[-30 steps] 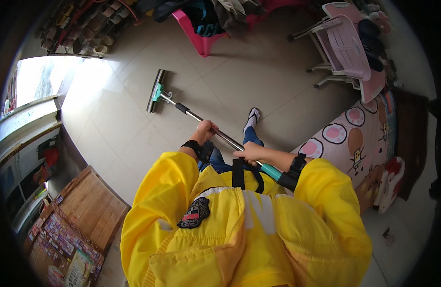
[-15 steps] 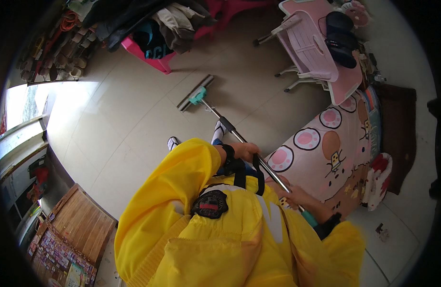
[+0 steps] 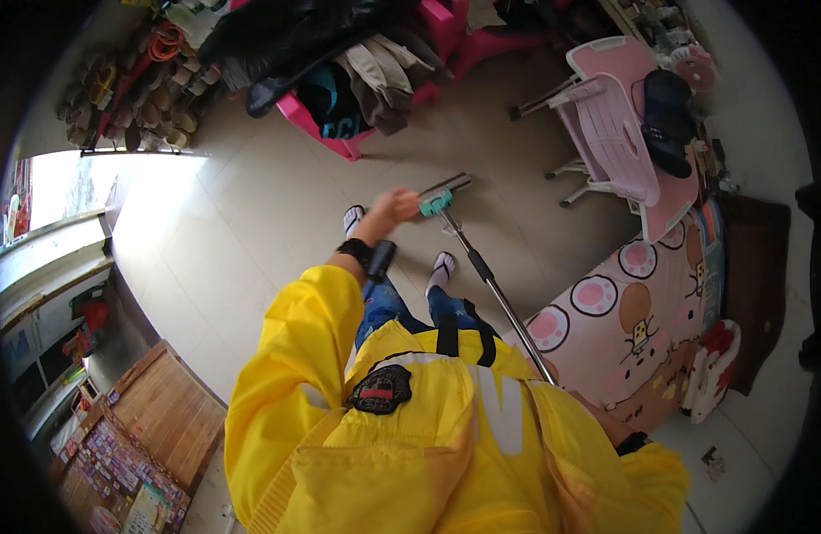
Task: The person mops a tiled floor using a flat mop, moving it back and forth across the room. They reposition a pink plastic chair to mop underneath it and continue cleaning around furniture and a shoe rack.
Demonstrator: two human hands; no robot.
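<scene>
A mop [image 3: 495, 280] with a metal pole, a dark grip sleeve and a teal joint [image 3: 436, 203] slants across the view, its flat grey head near the floor ahead of my feet. My left hand [image 3: 397, 206] is off the pole, stretched forward and blurred. It overlaps the left end of the mop head in view; whether they touch I cannot tell. Beside my yellow jacket [image 3: 410, 445], my right hand [image 3: 596, 412] is at the upper part of the pole. The jacket hides its fingers, but the pole stays raised at that hand.
To the right stand a bed edge with a paw-print sheet [image 3: 594, 295] and a pink folding desk [image 3: 611, 133] with a dark cap. Ahead is a pink chair [image 3: 317, 125] heaped with clothes. Shoes [image 3: 148, 111] fill a rack at far left; a wooden board [image 3: 166, 400] lies lower left.
My left hand has let go of the pole and reached forward to the mop head. The mop head has shifted right in view. My right hand has drawn back behind the jacket.
</scene>
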